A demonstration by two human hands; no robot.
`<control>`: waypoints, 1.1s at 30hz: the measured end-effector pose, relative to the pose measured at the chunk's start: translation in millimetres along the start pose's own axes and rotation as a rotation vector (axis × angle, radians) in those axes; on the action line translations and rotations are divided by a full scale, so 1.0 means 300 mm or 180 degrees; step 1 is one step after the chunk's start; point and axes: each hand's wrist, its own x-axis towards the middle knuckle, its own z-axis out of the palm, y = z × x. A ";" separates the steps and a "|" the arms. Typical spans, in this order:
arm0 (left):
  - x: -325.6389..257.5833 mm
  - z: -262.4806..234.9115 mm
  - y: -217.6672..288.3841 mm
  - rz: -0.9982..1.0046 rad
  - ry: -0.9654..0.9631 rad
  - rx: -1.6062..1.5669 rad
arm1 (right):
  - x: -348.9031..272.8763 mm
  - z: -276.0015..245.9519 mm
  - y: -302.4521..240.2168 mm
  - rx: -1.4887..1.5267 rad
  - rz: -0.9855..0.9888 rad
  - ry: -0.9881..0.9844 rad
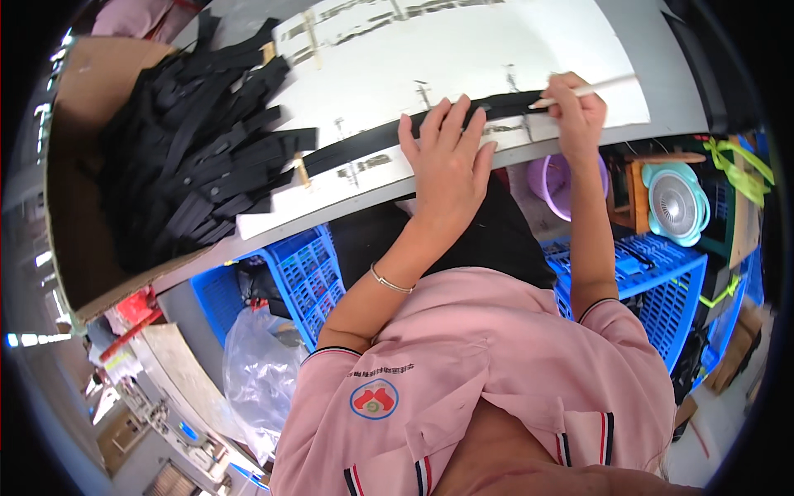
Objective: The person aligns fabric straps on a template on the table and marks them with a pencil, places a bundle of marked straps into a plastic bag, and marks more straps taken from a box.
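Observation:
A black fabric strip [364, 142] lies lengthwise along the near part of a white marked board [364, 78]. My left hand [449, 157] rests flat on the strip, fingers spread, pressing its middle. My right hand [576, 112] pinches a thin white marking pencil [583, 90], its tip touching the strip near the right end. Dark marks and lines run across the board above and below the strip. On the left, a heap of black strips [198, 157] fills a cardboard box, and one strip's end reaches onto the board.
The cardboard box [78, 165] stands at the table's left end. Below the grey table edge [331, 211] are blue plastic crates [310, 269], a purple bucket [550, 186] and a small turquoise fan [678, 202]. A clear plastic bag [260, 364] hangs at lower left.

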 end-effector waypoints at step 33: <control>0.031 -0.421 -0.487 -0.0075 0.0346 0.1748 | 0.007 0.022 0.015 -0.0136 0.0185 0.0042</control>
